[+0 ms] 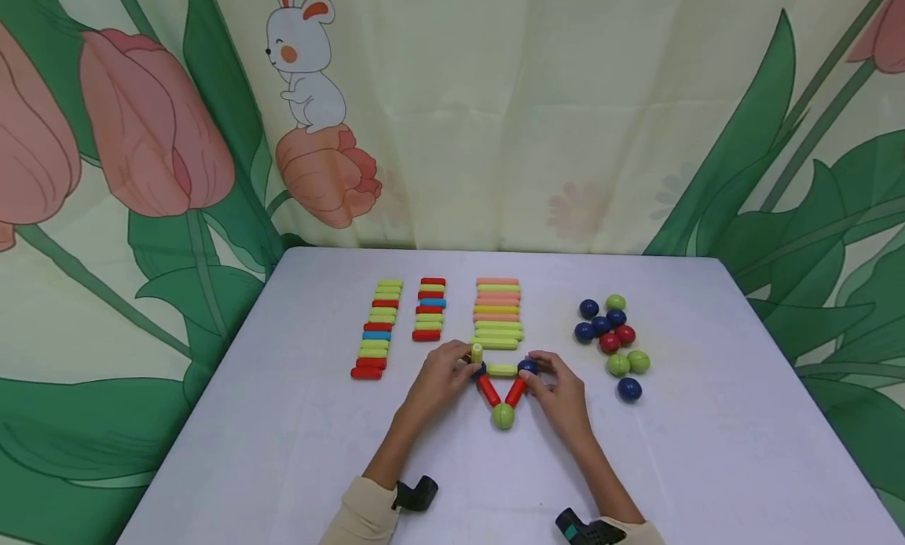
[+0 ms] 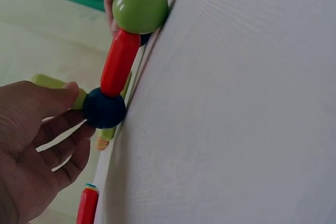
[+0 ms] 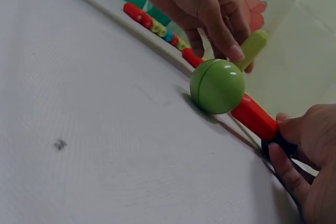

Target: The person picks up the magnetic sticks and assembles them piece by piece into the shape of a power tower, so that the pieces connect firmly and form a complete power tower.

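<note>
A small triangle of toy rods and balls lies on the table. Its near corner is a green ball (image 1: 503, 416), joined by two red rods (image 1: 488, 391) to two dark blue balls, with a yellow-green rod (image 1: 503, 370) across the far side. My left hand (image 1: 440, 378) pinches an upright yellow-green rod (image 2: 47, 81) that meets the left blue ball (image 2: 105, 108). At the opposite corner, my right hand (image 1: 563, 396) grips the right blue ball (image 1: 527, 367) between thumb and fingers. In the right wrist view the fingers partly cover that ball (image 3: 281, 145).
Two columns of red, green and blue rods (image 1: 377, 335) lie at the left. Behind the triangle is a stack of pink and yellow-green rods (image 1: 498, 309). Several loose blue, red and green balls (image 1: 629, 389) sit to the right. A printed curtain (image 1: 495, 137) hangs behind the table.
</note>
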`<state>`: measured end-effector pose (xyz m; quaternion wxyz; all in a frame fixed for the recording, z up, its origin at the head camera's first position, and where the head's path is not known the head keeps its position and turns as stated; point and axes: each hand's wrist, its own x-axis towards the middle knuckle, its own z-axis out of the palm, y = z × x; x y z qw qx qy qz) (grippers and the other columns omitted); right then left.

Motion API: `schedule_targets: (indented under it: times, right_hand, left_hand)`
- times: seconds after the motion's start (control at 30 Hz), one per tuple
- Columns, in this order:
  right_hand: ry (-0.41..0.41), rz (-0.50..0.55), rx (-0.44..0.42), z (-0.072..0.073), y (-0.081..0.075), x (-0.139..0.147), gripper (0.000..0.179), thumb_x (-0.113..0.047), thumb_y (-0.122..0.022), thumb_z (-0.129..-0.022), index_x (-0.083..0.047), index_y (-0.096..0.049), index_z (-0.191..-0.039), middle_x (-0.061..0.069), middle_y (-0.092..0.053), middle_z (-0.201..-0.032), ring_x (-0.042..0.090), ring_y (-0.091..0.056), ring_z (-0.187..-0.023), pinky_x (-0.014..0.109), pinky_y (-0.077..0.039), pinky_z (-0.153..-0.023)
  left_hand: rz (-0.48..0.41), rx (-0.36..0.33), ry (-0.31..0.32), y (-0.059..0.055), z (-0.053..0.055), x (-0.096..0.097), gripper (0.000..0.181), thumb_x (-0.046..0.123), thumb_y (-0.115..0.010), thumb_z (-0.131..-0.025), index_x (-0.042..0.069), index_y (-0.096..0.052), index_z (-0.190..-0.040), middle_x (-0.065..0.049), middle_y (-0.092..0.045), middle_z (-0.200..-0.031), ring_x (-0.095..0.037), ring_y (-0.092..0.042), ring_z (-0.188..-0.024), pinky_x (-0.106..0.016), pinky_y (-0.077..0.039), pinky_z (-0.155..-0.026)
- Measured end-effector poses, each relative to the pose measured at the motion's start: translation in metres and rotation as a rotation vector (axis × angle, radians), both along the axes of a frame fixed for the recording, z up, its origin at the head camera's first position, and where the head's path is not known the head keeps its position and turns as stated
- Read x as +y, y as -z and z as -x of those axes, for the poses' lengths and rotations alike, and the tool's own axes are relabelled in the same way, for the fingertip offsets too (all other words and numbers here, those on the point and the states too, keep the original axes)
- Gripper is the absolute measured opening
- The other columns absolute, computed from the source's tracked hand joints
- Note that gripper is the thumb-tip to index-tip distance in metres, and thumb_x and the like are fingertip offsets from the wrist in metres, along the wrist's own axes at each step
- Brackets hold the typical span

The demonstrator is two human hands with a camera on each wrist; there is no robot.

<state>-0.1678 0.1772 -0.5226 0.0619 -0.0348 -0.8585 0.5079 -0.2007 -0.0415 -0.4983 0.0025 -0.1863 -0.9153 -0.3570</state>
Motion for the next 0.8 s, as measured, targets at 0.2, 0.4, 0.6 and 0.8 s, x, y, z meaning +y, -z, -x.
schedule_targets:
  times: [0.2, 0.4, 0.6, 0.8]
  right_hand:
    - [0.080, -0.042, 0.024, 0.001, 0.002, -0.001, 0.038, -0.023, -0.073, -0.089, -0.011, -0.061, -0.123, 0.009, -0.061, -0.110, 0.020, -0.061, -0.099, 0.014, -0.051, -0.069]
    - [-0.051, -0.081, -0.006, 0.002, -0.005, 0.004, 0.059, -0.030, -0.075, -0.086, -0.011, -0.051, -0.136, 0.008, -0.062, -0.111, 0.021, -0.059, -0.102, 0.018, -0.051, -0.074]
    - [-0.296, -0.125, -0.064, -0.002, -0.010, 0.012, 0.060, -0.038, -0.075, -0.085, -0.023, -0.052, -0.139, 0.004, -0.054, -0.135, 0.024, -0.053, -0.120, 0.045, -0.050, -0.099]
    - [-0.441, -0.081, -0.023, -0.004, -0.008, 0.017, 0.038, -0.019, -0.063, -0.095, -0.027, -0.059, -0.133, 0.001, -0.056, -0.136, 0.027, -0.047, -0.131, 0.055, -0.039, -0.108]
  left_hand:
    - [0.051, -0.079, 0.061, 0.001, -0.002, -0.001, 0.025, 0.027, -0.076, -0.085, 0.012, -0.067, -0.103, 0.002, -0.066, -0.096, -0.010, -0.059, -0.089, -0.020, -0.052, -0.075]
    - [0.025, -0.137, 0.040, -0.002, -0.005, 0.001, 0.031, 0.032, -0.080, -0.081, 0.014, -0.064, -0.100, 0.004, -0.062, -0.088, -0.010, -0.056, -0.079, -0.018, -0.050, -0.068]
    - [-0.055, -0.327, 0.207, -0.004, -0.001, -0.014, 0.032, 0.034, -0.083, -0.077, 0.018, -0.064, -0.098, 0.007, -0.063, -0.083, -0.009, -0.058, -0.076, -0.020, -0.051, -0.068]
    - [-0.056, -0.235, -0.057, -0.006, 0.009, -0.041, 0.022, 0.031, -0.071, -0.090, 0.017, -0.067, -0.107, 0.001, -0.064, -0.097, -0.014, -0.059, -0.083, -0.026, -0.055, -0.071]
